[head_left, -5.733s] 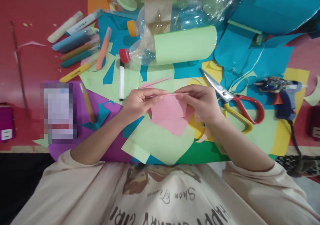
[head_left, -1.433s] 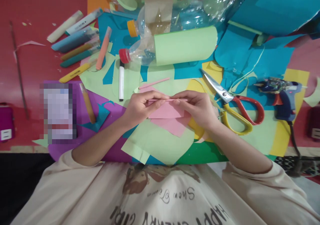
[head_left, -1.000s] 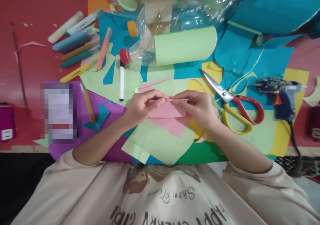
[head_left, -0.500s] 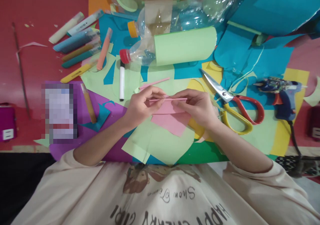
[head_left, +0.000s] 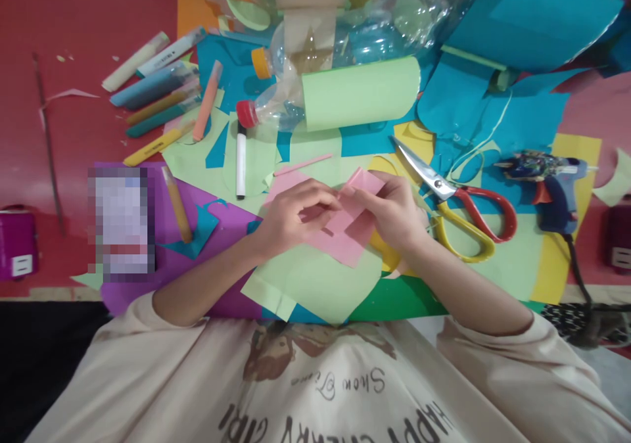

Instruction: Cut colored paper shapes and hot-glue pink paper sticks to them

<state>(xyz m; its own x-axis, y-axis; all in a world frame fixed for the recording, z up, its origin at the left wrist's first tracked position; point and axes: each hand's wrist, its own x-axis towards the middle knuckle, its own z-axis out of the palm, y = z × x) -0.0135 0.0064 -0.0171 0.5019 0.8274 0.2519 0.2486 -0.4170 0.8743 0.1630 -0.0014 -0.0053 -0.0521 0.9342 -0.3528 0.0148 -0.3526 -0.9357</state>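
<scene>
My left hand (head_left: 292, 217) and my right hand (head_left: 392, 209) meet over a small folded piece of pink paper (head_left: 355, 196), both pinching it with fingers closed. The piece is tilted, its upper corner pointing up and right. A larger pink sheet (head_left: 345, 246) lies flat under it on light green paper (head_left: 315, 282). A thin pink strip (head_left: 302, 165) lies just beyond my hands.
Red and yellow scissors (head_left: 456, 196) lie right of my right hand, a blue glue gun (head_left: 552, 183) further right. A black and white marker (head_left: 240, 160) and several markers (head_left: 162, 104) lie left. Plastic bottles (head_left: 276, 104), a green paper roll (head_left: 359, 93) and teal sheets (head_left: 522, 29) fill the back.
The folded pink piece was held level with its edge towards me; now it has turned flat and tilted, and my left fingers have curled in over its middle.
</scene>
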